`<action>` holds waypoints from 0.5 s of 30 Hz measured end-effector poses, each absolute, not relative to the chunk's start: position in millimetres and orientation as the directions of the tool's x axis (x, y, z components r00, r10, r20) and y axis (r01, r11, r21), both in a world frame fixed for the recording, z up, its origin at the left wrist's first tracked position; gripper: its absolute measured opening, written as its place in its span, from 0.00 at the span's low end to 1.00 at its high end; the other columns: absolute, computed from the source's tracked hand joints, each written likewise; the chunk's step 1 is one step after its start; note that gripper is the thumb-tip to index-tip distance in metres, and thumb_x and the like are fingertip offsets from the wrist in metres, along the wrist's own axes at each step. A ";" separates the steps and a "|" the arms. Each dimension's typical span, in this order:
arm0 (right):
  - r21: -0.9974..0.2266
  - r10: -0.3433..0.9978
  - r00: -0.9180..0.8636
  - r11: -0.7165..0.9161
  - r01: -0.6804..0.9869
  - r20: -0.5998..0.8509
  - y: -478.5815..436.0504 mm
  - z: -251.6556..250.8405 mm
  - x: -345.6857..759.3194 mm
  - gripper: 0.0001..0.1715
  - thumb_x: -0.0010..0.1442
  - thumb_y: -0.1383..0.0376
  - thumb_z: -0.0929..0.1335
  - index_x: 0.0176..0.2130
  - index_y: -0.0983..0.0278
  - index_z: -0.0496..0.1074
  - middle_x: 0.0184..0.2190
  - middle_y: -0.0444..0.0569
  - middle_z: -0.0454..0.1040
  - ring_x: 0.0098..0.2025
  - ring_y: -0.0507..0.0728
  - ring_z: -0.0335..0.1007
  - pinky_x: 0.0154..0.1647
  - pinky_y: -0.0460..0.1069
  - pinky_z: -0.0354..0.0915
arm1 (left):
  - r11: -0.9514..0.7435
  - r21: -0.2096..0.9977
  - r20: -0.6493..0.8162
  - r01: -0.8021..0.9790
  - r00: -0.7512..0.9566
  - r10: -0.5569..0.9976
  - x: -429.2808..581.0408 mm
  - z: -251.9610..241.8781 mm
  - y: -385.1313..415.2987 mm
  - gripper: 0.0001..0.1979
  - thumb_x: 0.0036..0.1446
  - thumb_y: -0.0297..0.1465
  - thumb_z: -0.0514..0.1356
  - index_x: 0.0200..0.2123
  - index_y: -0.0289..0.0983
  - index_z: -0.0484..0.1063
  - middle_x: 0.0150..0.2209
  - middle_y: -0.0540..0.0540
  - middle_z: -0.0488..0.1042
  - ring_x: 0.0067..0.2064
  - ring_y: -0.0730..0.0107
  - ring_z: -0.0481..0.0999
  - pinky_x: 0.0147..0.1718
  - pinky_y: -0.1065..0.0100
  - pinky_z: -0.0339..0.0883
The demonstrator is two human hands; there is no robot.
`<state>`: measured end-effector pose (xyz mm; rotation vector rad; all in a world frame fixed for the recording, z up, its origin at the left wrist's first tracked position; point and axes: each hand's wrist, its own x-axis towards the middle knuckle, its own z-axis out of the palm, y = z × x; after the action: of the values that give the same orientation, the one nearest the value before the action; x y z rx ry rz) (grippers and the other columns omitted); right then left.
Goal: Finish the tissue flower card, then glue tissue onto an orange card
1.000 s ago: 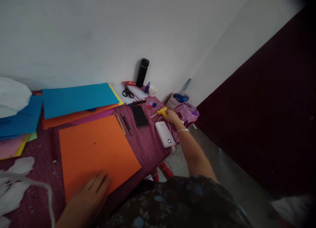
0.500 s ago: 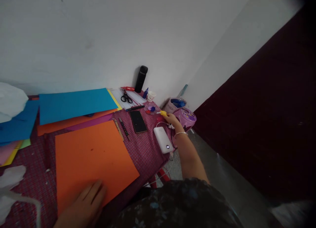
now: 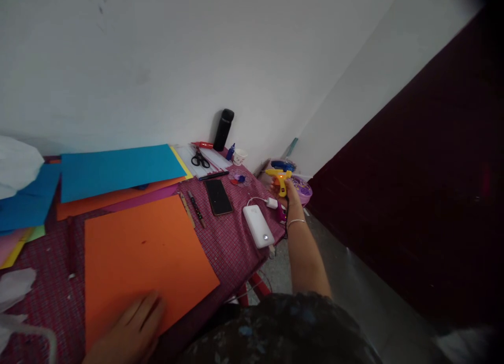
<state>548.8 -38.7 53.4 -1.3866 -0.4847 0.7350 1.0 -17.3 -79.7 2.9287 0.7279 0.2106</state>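
My left hand (image 3: 132,324) lies flat with its fingers stretched out on an orange sheet of paper (image 3: 145,259), near the sheet's front edge. Over the table's right end, my right hand (image 3: 289,193) is closed around a yellow hot glue gun (image 3: 282,180), raised above the cloth. A small orange glow shows on the gun's body, and its nozzle points left. A dark cord hangs below that hand. Just left of it, a white power bank (image 3: 258,226) lies with a white cable and plug (image 3: 271,203).
A phone (image 3: 219,197), a patterned pen (image 3: 196,209), scissors (image 3: 200,158) and a black bottle (image 3: 223,130) are on the checked tablecloth (image 3: 236,243). Blue paper (image 3: 122,169) and other coloured sheets lie at the back left. A paper cup (image 3: 239,156) stands near the wall. Tubs (image 3: 301,188) sit beyond the right edge.
My right hand has lifted the glue gun off the table's right end and moved it right, turning it so the whole gun shows. My left hand stays on the orange sheet.
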 end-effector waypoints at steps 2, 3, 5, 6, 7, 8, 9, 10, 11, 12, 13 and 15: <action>-0.981 0.734 0.670 0.026 -0.192 -0.111 -45.1 55.8 540.2 0.21 0.62 0.53 0.64 0.40 0.65 0.78 0.33 0.55 0.79 0.36 0.60 0.76 0.32 0.53 0.74 | -0.868 0.127 0.097 0.480 0.865 0.493 2.4 -73.2 -21.1 0.27 0.60 0.18 0.47 0.53 0.37 0.80 0.58 0.37 0.76 0.57 0.50 0.77 0.56 0.50 0.72; -0.981 0.741 0.663 0.030 -0.190 -0.106 -48.4 57.1 535.6 0.20 0.60 0.53 0.64 0.39 0.65 0.77 0.32 0.54 0.79 0.33 0.58 0.75 0.28 0.51 0.72 | -0.862 0.121 0.088 0.493 0.859 0.504 3.0 -70.2 -23.0 0.28 0.59 0.17 0.46 0.53 0.37 0.80 0.58 0.37 0.76 0.57 0.50 0.77 0.56 0.51 0.72; -0.982 0.751 0.653 0.033 -0.184 -0.097 -55.8 59.7 525.6 0.19 0.57 0.54 0.64 0.38 0.65 0.77 0.32 0.54 0.79 0.28 0.56 0.72 0.21 0.47 0.65 | -0.850 0.128 0.068 0.511 0.850 0.522 3.3 -65.2 -25.2 0.31 0.57 0.15 0.45 0.53 0.37 0.80 0.58 0.37 0.76 0.58 0.50 0.77 0.55 0.52 0.72; -0.983 0.756 0.648 0.031 -0.181 -0.096 -60.2 61.0 520.2 0.19 0.56 0.55 0.64 0.38 0.65 0.77 0.32 0.54 0.79 0.26 0.54 0.70 0.18 0.45 0.61 | -0.843 0.146 0.059 0.517 0.847 0.529 3.2 -62.8 -24.9 0.31 0.57 0.14 0.45 0.53 0.37 0.80 0.59 0.37 0.75 0.58 0.50 0.76 0.55 0.53 0.73; -0.983 0.761 0.642 0.029 -0.181 -0.096 -65.3 62.2 514.6 0.20 0.55 0.55 0.64 0.37 0.65 0.77 0.32 0.54 0.79 0.25 0.53 0.68 0.17 0.44 0.58 | -0.837 0.175 0.053 0.518 0.844 0.533 3.0 -59.6 -23.6 0.31 0.56 0.15 0.44 0.52 0.37 0.80 0.58 0.37 0.76 0.58 0.51 0.76 0.54 0.54 0.73; -0.983 0.766 0.635 0.027 -0.183 -0.097 -71.1 63.4 508.6 0.20 0.53 0.55 0.65 0.37 0.65 0.77 0.32 0.54 0.79 0.24 0.52 0.66 0.16 0.44 0.55 | -0.830 0.218 0.050 0.514 0.843 0.536 3.0 -55.1 -21.2 0.30 0.56 0.16 0.45 0.52 0.36 0.80 0.58 0.36 0.77 0.57 0.51 0.77 0.53 0.54 0.73; -0.982 0.773 0.627 0.026 -0.188 -0.100 -77.7 64.5 502.4 0.20 0.52 0.54 0.65 0.37 0.65 0.76 0.32 0.54 0.79 0.23 0.52 0.64 0.15 0.43 0.53 | -0.813 0.274 0.049 0.513 0.837 0.545 3.2 -48.9 -17.6 0.29 0.56 0.17 0.45 0.50 0.35 0.80 0.56 0.36 0.78 0.55 0.51 0.78 0.52 0.55 0.73; -0.980 0.780 0.617 0.026 -0.196 -0.103 -84.9 65.8 496.2 0.20 0.51 0.54 0.66 0.37 0.65 0.76 0.33 0.54 0.79 0.22 0.51 0.62 0.15 0.43 0.52 | -0.784 0.353 0.044 0.510 0.828 0.559 3.6 -40.8 -12.8 0.26 0.57 0.20 0.45 0.48 0.35 0.80 0.52 0.35 0.80 0.51 0.51 0.81 0.48 0.56 0.75; -0.978 0.789 0.605 0.027 -0.206 -0.105 -92.5 67.3 490.1 0.21 0.49 0.53 0.66 0.37 0.64 0.75 0.34 0.53 0.79 0.22 0.51 0.62 0.15 0.43 0.51 | -0.735 0.450 0.037 0.507 0.812 0.582 4.1 -31.1 -6.8 0.22 0.60 0.25 0.46 0.44 0.35 0.79 0.46 0.36 0.82 0.46 0.52 0.82 0.44 0.57 0.75; -0.976 0.800 0.590 0.029 -0.218 -0.108 -100.2 68.9 484.3 0.21 0.49 0.53 0.67 0.37 0.64 0.75 0.35 0.53 0.80 0.22 0.50 0.61 0.15 0.43 0.50 | -0.652 0.549 0.018 0.523 0.772 0.635 4.6 -20.3 0.1 0.19 0.63 0.31 0.46 0.38 0.36 0.77 0.38 0.38 0.82 0.40 0.54 0.82 0.40 0.58 0.75; -0.973 0.812 0.574 0.033 -0.230 -0.108 -107.6 70.7 478.8 0.21 0.48 0.52 0.67 0.38 0.63 0.75 0.35 0.53 0.80 0.21 0.49 0.60 0.15 0.43 0.48 | -0.549 0.626 -0.051 0.554 0.731 0.680 5.0 -9.0 7.8 0.18 0.64 0.37 0.47 0.31 0.38 0.73 0.30 0.43 0.78 0.34 0.58 0.79 0.35 0.61 0.73; -0.967 0.841 0.529 0.032 -0.252 -0.110 -121.0 74.5 468.0 0.22 0.51 0.51 0.67 0.39 0.64 0.75 0.36 0.54 0.79 0.20 0.48 0.59 0.16 0.43 0.44 | -0.346 0.746 -0.168 0.568 0.664 0.728 4.6 12.6 22.9 0.18 0.63 0.44 0.48 0.25 0.40 0.62 0.22 0.52 0.66 0.26 0.66 0.69 0.26 0.67 0.64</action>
<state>468.0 -121.0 74.5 -1.2699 -0.5898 0.9212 4.6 22.9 12.6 2.0510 1.0018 0.2453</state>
